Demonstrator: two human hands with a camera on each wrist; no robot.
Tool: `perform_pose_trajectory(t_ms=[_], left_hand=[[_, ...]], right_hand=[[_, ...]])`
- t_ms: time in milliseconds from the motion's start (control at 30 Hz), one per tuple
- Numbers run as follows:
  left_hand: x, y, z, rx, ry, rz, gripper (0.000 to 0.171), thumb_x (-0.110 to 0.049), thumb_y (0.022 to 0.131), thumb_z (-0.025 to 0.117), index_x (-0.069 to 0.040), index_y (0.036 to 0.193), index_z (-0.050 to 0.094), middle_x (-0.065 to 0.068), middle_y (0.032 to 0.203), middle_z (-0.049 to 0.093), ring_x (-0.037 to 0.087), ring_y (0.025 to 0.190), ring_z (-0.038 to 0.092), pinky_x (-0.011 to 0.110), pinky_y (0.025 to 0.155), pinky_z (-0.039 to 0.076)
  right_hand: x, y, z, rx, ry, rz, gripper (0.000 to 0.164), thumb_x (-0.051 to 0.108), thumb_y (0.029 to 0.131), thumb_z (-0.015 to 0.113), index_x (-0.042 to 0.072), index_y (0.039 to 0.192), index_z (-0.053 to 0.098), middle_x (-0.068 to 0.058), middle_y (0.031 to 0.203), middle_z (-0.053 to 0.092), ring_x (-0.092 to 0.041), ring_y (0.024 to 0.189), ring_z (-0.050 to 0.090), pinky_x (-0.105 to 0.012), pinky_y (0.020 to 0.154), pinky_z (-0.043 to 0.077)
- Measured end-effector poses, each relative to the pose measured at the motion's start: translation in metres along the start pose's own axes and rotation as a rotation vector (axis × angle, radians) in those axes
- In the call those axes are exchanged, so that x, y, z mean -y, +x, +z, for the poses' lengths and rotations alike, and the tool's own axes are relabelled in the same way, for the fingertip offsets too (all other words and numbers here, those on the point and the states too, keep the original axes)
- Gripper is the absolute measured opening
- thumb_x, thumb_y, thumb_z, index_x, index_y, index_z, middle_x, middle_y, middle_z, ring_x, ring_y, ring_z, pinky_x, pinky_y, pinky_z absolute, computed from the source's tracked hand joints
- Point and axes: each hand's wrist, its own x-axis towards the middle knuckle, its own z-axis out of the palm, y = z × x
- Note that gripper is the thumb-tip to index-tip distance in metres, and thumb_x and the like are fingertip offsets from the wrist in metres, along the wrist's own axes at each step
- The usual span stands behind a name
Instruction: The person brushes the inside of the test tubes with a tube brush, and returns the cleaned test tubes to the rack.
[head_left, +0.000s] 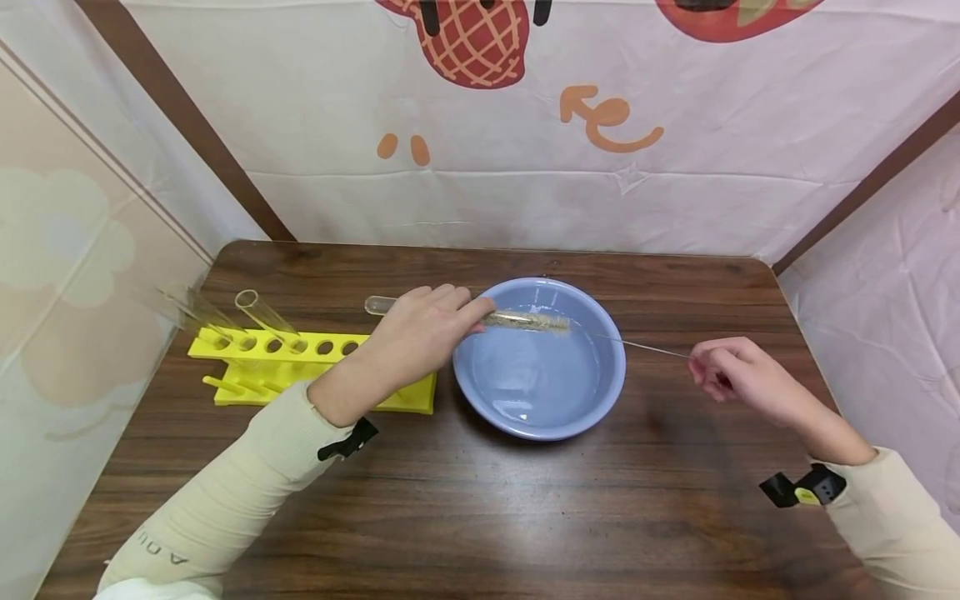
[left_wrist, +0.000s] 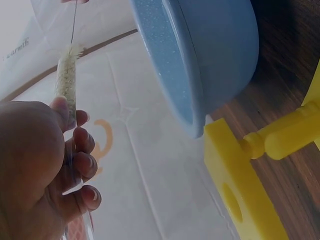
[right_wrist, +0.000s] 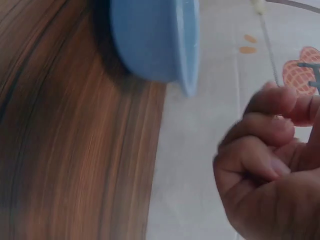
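My left hand [head_left: 420,333] grips a clear glass test tube [head_left: 380,306] held nearly level, its rounded end pointing left and its mouth over the blue basin [head_left: 540,434]. Pale bristles of a test tube brush [left_wrist: 66,80] fill the mouth end of the tube, some poking out. The brush's thin wire handle [head_left: 648,347] runs right, past the basin's rim. At its far end my right hand [head_left: 750,379] pinches the wire between thumb and index finger, the other fingers curled in. Water lies in the basin, below the tube.
A yellow test tube rack [head_left: 401,404] stands left of the basin, partly behind my left forearm. Several glass tubes [head_left: 262,310] lean in its left holes. The brown wooden table [head_left: 525,517] ends at a printed cloth backdrop [head_left: 487,208].
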Motion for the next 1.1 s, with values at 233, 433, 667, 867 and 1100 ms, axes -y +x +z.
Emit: perform_pose_trajectory(t_ms=[233, 433, 667, 867, 1100], left_hand=[[0.0, 0.0, -0.001, 0.01, -0.005, 0.004, 0.024, -0.024, 0.102, 0.063, -0.011, 0.123, 0.063, 0.006, 0.093, 0.065, 0.024, 0.083, 0.063, 0.032, 0.061, 0.048], [-0.002, 0.001, -0.003, 0.045, -0.014, 0.007, 0.025, -0.027, 0.104, 0.059, -0.013, 0.124, 0.062, 0.006, 0.091, 0.064, 0.023, 0.081, 0.061, 0.03, 0.06, 0.046], [-0.002, 0.0, -0.006, 0.06, -0.021, -0.001, 0.025, -0.026, 0.101, 0.064, -0.015, 0.124, 0.062, 0.004, 0.09, 0.064, 0.02, 0.079, 0.06, 0.027, 0.059, 0.045], [0.001, -0.004, -0.003, 0.033, -0.024, 0.011, 0.027, -0.025, 0.1, 0.067, -0.014, 0.123, 0.062, 0.004, 0.09, 0.064, 0.02, 0.078, 0.061, 0.027, 0.058, 0.045], [0.003, -0.006, -0.003, 0.028, -0.03, 0.018, 0.026, -0.026, 0.1, 0.066, -0.013, 0.123, 0.063, 0.003, 0.089, 0.064, 0.02, 0.077, 0.06, 0.027, 0.058, 0.044]], right_hand=[[0.001, 0.002, -0.009, 0.206, 0.365, 0.056, 0.027, -0.007, 0.099, 0.026, 0.001, 0.078, 0.042, -0.011, 0.062, 0.027, -0.028, 0.051, 0.016, -0.04, 0.043, 0.01], [-0.003, 0.003, -0.015, 0.18, 0.495, 0.014, 0.036, -0.012, 0.095, 0.024, 0.006, 0.083, 0.053, -0.01, 0.065, 0.027, -0.026, 0.053, 0.014, -0.038, 0.045, 0.008], [-0.013, -0.002, -0.025, 0.18, 0.366, -0.14, 0.043, -0.02, 0.092, 0.023, 0.007, 0.088, 0.056, -0.011, 0.064, 0.03, -0.026, 0.051, 0.019, -0.038, 0.043, 0.013], [-0.02, -0.009, -0.031, 0.04, 0.049, -0.238, 0.04, -0.024, 0.092, 0.037, 0.009, 0.089, 0.06, -0.006, 0.063, 0.038, -0.021, 0.051, 0.031, -0.033, 0.044, 0.025], [-0.028, -0.017, -0.033, -0.141, -0.298, -0.365, 0.043, -0.025, 0.079, 0.057, 0.016, 0.086, 0.065, 0.008, 0.065, 0.051, -0.003, 0.051, 0.039, -0.022, 0.043, 0.031]])
